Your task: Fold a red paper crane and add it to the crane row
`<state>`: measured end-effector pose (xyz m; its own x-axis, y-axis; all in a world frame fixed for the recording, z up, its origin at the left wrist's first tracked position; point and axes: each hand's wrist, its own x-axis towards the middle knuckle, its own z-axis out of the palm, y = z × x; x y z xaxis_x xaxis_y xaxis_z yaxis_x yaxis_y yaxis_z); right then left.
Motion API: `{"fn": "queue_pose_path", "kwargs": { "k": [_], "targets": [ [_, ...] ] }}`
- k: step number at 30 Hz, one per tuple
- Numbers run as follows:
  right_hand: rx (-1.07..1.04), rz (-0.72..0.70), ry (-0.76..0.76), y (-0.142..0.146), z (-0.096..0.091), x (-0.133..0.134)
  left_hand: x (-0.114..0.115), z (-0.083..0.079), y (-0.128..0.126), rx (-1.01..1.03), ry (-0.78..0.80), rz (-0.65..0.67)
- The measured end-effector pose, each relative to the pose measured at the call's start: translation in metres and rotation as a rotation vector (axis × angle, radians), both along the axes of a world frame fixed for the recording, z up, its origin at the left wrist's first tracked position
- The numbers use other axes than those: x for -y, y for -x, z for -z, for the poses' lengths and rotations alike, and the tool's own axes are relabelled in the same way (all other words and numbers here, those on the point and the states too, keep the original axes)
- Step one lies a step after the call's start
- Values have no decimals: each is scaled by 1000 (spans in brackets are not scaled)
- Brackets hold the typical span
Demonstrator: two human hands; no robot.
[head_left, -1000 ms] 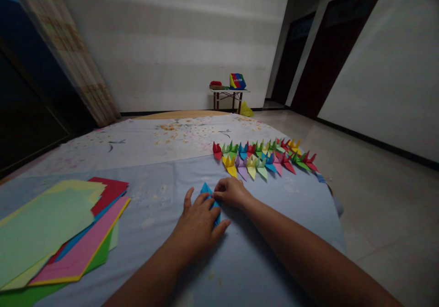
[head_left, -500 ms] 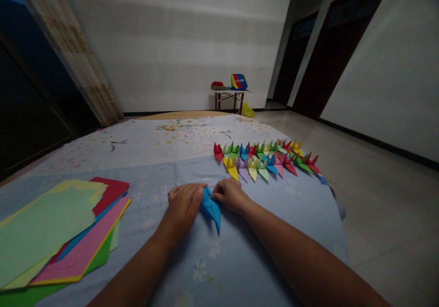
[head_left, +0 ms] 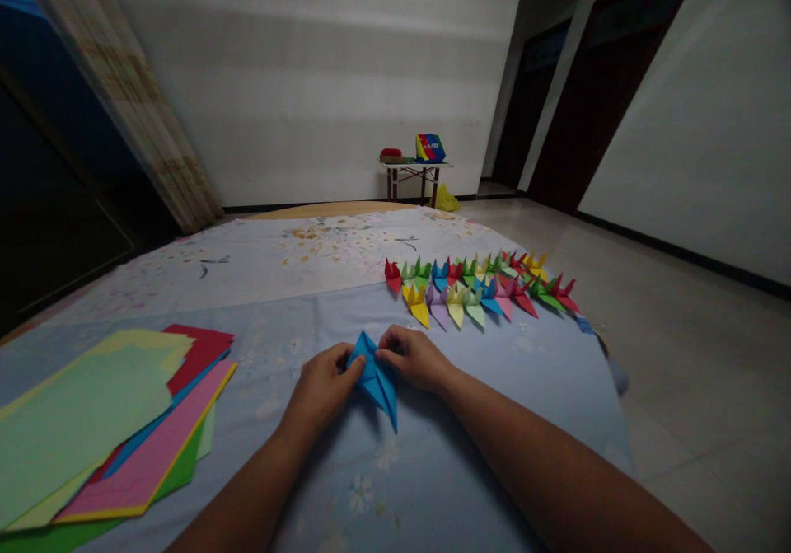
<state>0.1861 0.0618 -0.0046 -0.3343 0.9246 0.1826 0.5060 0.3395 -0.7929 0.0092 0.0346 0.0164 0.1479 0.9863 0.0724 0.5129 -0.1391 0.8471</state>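
Note:
A folded blue origami piece [head_left: 378, 380] lies on the light blue cloth [head_left: 432, 470], its long point aimed toward me. My left hand [head_left: 322, 388] pinches its upper left edge with closed fingers. From the other side, my right hand [head_left: 415, 358] pinches the upper right part. Just beyond my hands sit two rows of finished paper cranes [head_left: 475, 289] in red, green, blue, yellow, purple and pink.
A fanned stack of coloured paper sheets [head_left: 105, 421] lies at the left on the cloth. A white flowered sheet [head_left: 278, 252] covers the far part. The cloth's right edge drops to a tiled floor [head_left: 698, 372]. A small table [head_left: 413, 175] stands by the far wall.
My left hand lifted off the blue piece, where it pressed flat, and now pinches its left side. The piece shows more fully, with its point toward me. The right hand barely moved.

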Motion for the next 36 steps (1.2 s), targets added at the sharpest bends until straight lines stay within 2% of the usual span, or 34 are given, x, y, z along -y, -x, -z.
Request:
{"fn": "queue_pose_path", "kwargs": {
  "k": [8, 13, 19, 22, 25, 29, 36],
  "targets": [
    [-153, 24, 2, 2, 1, -1, -3, -6, 1, 220, 63, 62],
    [-39, 8, -29, 1, 2, -2, -3, -3, 2, 188, 83, 72],
    [78, 30, -77, 1, 5, -1, -5, 4, 4, 101, 30, 65],
    [120, 48, -141, 1, 4, 0, -5, 1, 4, 136, 5, 50],
    [105, 50, -94, 0, 0, 1, -4, -6, 1, 209, -22, 11],
    [-89, 5, 58, -1, -1, -2, -2, -12, -2, 307, -30, -17],
    [-630, -39, 307, 4, 6, -8, -1, -10, -5, 358, -12, -20]
  ]
}}
